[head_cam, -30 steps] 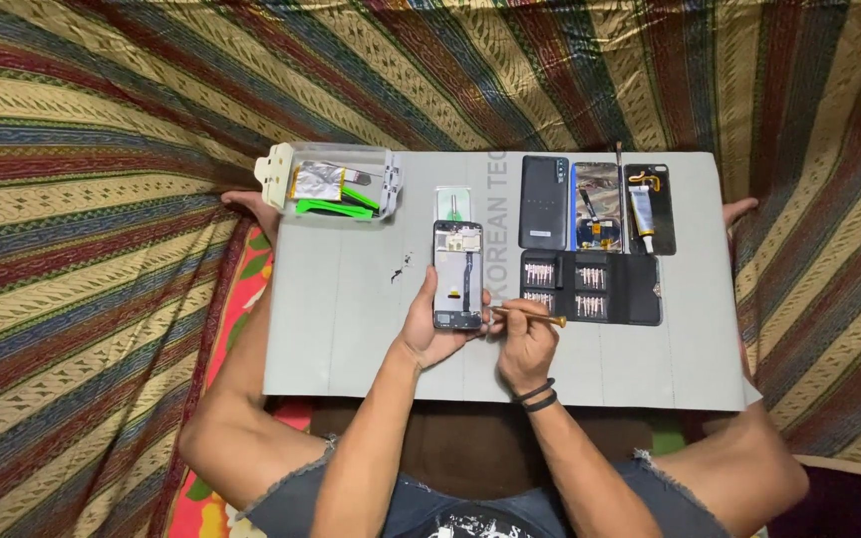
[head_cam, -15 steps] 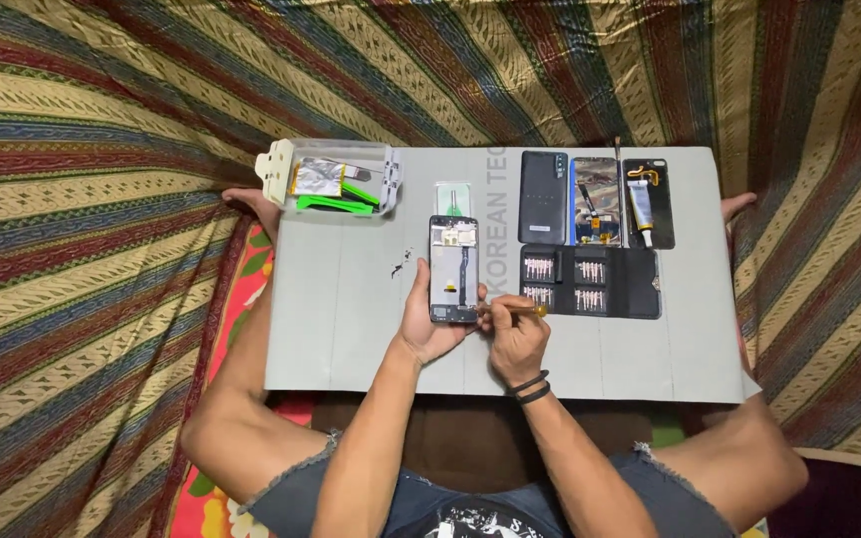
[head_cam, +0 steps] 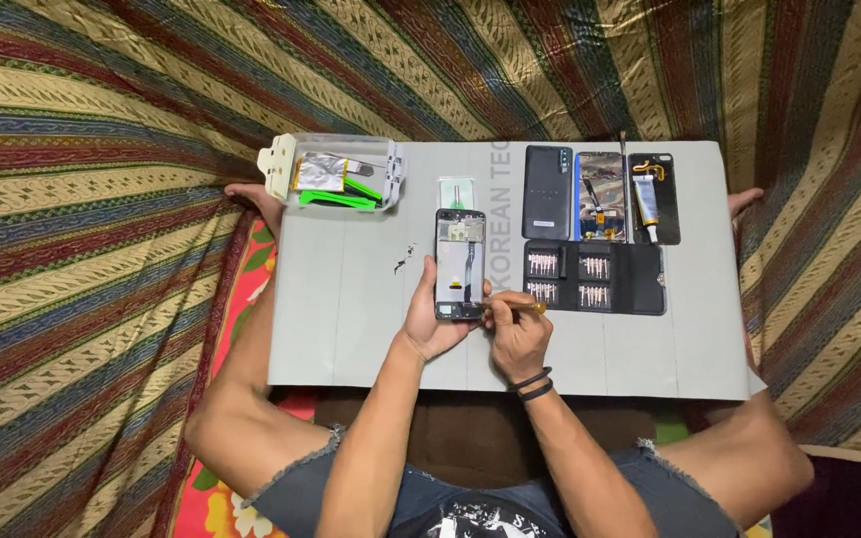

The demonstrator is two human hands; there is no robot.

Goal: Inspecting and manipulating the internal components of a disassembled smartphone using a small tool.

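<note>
Left hand (head_cam: 430,324) is gripping the opened phone (head_cam: 459,264) mid-board (head_cam: 351,329), right hand (head_cam: 515,334) is pinching a small screwdriver (head_cam: 520,306) at its lower edge, likely working a bottom screw; next move needs a steady tip and straight, light pressure.

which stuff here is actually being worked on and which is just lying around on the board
In use: opened phone, held by left hand; small screwdriver in right hand.

Lying about: bit case, dark back cover, glue tube, clear plastic box, loose screws.
</note>
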